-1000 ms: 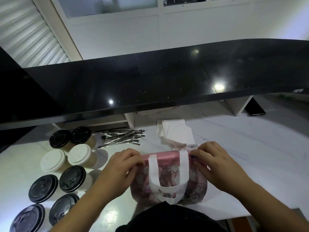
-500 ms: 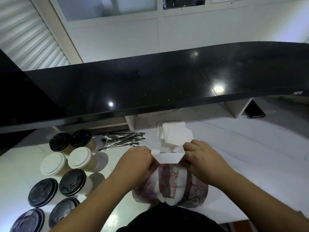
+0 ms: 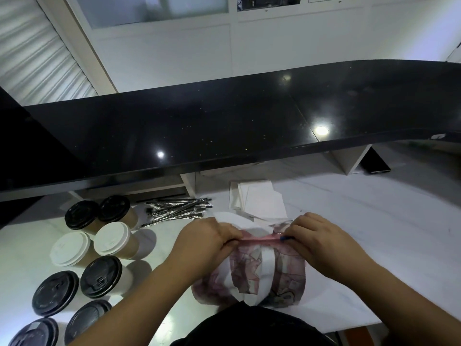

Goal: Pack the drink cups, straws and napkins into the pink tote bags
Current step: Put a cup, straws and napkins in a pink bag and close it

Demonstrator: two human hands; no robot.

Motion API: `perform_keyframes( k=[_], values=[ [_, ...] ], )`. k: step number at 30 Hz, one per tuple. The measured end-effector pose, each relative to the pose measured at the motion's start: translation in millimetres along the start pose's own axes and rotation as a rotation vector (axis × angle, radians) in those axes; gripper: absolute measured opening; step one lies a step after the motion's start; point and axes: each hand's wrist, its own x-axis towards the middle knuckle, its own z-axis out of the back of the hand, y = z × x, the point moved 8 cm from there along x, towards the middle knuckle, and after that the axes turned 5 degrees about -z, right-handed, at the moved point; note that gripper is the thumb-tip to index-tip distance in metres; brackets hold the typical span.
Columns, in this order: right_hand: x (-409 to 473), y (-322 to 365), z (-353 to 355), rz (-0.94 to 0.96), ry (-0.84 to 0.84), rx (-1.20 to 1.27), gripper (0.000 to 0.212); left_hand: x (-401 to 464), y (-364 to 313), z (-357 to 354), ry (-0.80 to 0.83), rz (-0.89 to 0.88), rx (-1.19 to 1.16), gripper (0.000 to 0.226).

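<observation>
A pink patterned tote bag (image 3: 287, 275) with white handles stands on the white counter close to me. My left hand (image 3: 207, 243) pinches the left end of its top rim and my right hand (image 3: 316, 243) pinches the right end, so the rim is stretched in a line between them. Several lidded drink cups stand at the left, some with black lids (image 3: 101, 277) and two with white lids (image 3: 112, 238). A bundle of wrapped straws (image 3: 178, 211) lies behind my left hand. A stack of white napkins (image 3: 259, 199) lies just behind the bag.
A raised black countertop (image 3: 224, 126) runs across the back, overhanging the white work surface (image 3: 374, 221). A dark flat device (image 3: 374, 166) lies under the overhang at the right. The counter's front edge is right by my body.
The white handle that my hands held folded up above the bag has dropped back. Both hands have moved apart and now hold the two ends of the bag's rim.
</observation>
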Motion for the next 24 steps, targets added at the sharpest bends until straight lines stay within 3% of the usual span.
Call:
perform_keyframes(
  k=[3,6,18,21,24],
  values=[
    [-0.1,-4.5,-0.5,-0.013,0.002,0.031,0.027,-2.6,7.8,4.0,0.017,0.054,0.069,0.012],
    [-3.6,-16.2,-1.2,-0.028,0.001,0.076,0.013,-17.6,24.8,7.6,0.017,0.104,-0.001,0.009],
    [-9.6,-23.0,-4.1,-0.096,0.017,0.066,0.022,-64.6,75.8,7.2,0.104,0.35,-0.18,0.03],
    [-8.8,-9.5,1.8,-0.065,-0.042,-0.082,0.032,-64.8,74.0,8.1,0.058,0.391,-0.199,0.027],
    [-3.4,15.0,-4.4,-0.014,0.006,-0.23,0.057,-65.6,74.4,7.5,0.02,0.407,-0.231,0.023]
  ],
)
